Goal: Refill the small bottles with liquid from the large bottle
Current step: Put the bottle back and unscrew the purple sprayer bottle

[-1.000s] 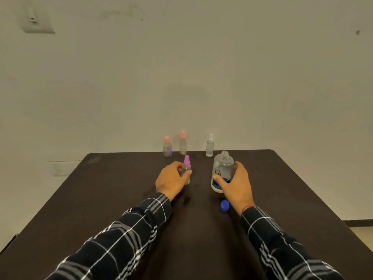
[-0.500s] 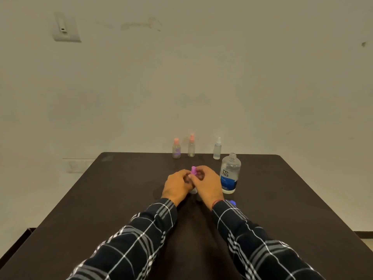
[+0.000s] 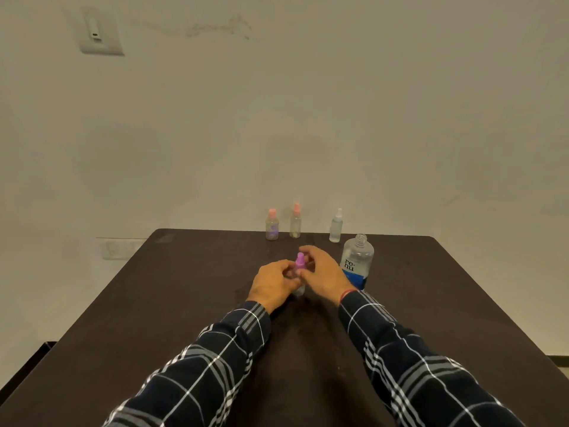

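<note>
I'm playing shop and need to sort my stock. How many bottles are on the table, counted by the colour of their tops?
Small bottles with peach-pink tops: 2
Small bottle with white top: 1
Small bottle with purple top: 1
Large bottle, no top on: 1
Total: 5 bottles

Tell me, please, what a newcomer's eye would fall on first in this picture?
At the middle of the dark table, the left hand grips the purple-capped bottle while the right hand pinches its top. Just to their right stands the large bottle, upright and uncapped. Three more small bottles line the table's far edge, by the wall.
</note>
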`<state>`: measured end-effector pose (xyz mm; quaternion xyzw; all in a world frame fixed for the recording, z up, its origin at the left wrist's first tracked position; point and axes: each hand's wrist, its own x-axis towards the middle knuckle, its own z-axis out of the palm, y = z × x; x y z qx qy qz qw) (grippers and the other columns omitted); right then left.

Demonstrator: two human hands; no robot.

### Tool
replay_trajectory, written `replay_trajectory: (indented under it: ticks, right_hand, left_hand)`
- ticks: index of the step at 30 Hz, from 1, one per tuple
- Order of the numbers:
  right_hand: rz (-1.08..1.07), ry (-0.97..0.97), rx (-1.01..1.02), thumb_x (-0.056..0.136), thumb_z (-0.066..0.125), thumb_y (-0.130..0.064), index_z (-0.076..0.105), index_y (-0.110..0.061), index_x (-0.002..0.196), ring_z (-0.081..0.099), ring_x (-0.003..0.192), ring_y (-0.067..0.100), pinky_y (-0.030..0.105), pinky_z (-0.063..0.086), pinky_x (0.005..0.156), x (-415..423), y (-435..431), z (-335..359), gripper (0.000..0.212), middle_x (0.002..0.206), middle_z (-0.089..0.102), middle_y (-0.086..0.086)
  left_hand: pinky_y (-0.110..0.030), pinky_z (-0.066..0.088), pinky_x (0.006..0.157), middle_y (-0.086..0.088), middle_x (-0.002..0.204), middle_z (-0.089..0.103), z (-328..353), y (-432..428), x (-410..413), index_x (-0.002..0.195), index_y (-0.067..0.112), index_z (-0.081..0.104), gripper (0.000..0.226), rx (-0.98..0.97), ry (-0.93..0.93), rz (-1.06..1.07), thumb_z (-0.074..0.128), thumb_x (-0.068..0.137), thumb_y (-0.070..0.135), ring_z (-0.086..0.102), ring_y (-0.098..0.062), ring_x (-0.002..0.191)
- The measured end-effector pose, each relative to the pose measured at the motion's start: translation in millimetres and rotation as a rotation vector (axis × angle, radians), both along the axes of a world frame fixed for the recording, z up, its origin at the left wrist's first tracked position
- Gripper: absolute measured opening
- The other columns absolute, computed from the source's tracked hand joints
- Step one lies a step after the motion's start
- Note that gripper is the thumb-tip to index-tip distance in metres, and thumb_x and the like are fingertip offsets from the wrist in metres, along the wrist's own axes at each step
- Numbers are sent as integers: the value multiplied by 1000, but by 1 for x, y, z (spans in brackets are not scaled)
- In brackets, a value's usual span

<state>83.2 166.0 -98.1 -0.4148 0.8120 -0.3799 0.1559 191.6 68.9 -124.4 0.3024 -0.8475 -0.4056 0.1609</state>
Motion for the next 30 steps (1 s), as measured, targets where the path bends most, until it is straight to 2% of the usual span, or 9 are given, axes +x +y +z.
replay_trajectory:
  ticks: [3,7,9,13,15,19,22,26,30]
  right_hand:
    - [-190,-127,-93,77,83,-32,52,-17,125,59,104,17,30,53,91,9,-5,-6,59,114,58,2]
    - [-287,-87,-73,81,79,-36,62,-22,101,61,96,14,33,54,89,12,-10,-9,30,102,64,-2]
    - [-195,-142,-77,88,73,-24,66,-23,107,62,104,14,31,52,93,5,-8,-5,21,109,67,-2]
    - [-28,-290,-32,87,73,-19,53,-19,136,55,119,17,28,46,96,-4,-1,-1,53,130,57,1]
    - [-158,-244,-40,81,80,-33,50,-18,132,56,111,17,30,50,93,1,-3,-6,61,123,56,2]
    - [-286,-133,-85,83,77,-37,61,-21,99,62,95,14,35,54,90,13,-9,-9,28,103,65,0]
    - [-191,-145,-52,92,68,-30,65,-24,111,62,103,15,38,53,96,7,-9,-4,20,111,66,0]
    - [-144,-146,48,83,76,-31,45,-28,141,55,120,26,39,50,100,3,-7,-2,65,136,49,6]
    - [-307,-52,15,81,77,-45,58,-18,115,61,100,18,33,54,89,10,-11,-4,47,113,60,5]
  left_hand:
    - [-33,52,95,6,106,70,0,1,1,119,26,68,27,-7,18,-1,69,93,30,65,-12,98]
    - [-35,54,95,5,104,71,2,0,1,117,28,68,27,-27,-2,-9,70,91,34,65,-12,97]
    - [-35,54,95,8,102,70,2,0,1,118,28,68,29,-24,-17,-4,72,90,33,65,-11,96]
    - [-35,53,97,8,103,70,1,-1,1,121,28,67,32,-17,-9,2,73,90,34,65,-11,98]
    - [-37,53,97,6,104,70,1,-1,0,118,27,68,29,-12,-8,-5,72,90,34,66,-13,99]
    - [-38,54,97,6,103,70,0,0,0,116,27,69,26,-3,-5,-1,71,91,33,66,-12,97]
    - [-36,54,96,6,102,69,1,-1,0,120,26,67,30,-11,-22,-6,71,91,34,65,-12,96]
    - [-32,52,96,6,103,69,1,0,0,123,26,66,32,19,-18,-2,70,92,31,65,-12,96]
    - [-36,52,100,5,106,69,2,0,-1,120,26,67,30,2,-43,11,70,91,32,64,-13,99]
